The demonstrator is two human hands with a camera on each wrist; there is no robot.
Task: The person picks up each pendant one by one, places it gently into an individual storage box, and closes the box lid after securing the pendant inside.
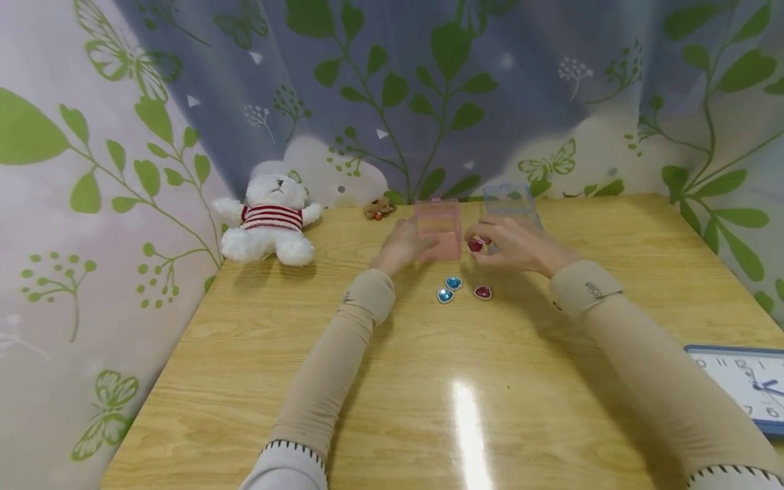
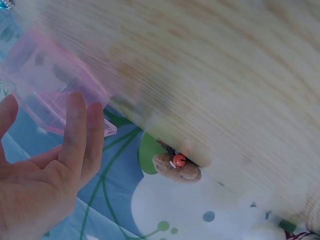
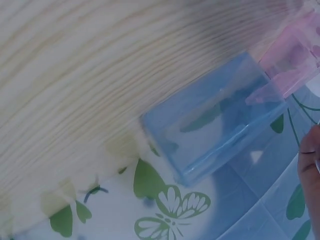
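Note:
A pink see-through box (image 1: 438, 231) stands toward the back of the table with its lid raised. My left hand (image 1: 401, 243) is at its left side, the thumb overlapping the box; in the left wrist view the fingers (image 2: 75, 130) are loosely extended against it. Just right of the box, my right hand (image 1: 517, 243) pinches a red heart-shaped gem (image 1: 476, 244) with a pale rim. Another red heart gem (image 1: 482, 292) and two blue heart gems (image 1: 453, 282) lie on the table in front. Behind the right hand is a blue see-through box (image 3: 215, 120), partly hidden in the head view.
A white teddy bear (image 1: 271, 218) in a striped top sits at the back left. Near the curtain (image 1: 392, 88) lies a small brown trinket (image 1: 379, 208) with a red bead. A clock (image 1: 744, 384) lies at the right edge of the wooden table (image 1: 392, 408).

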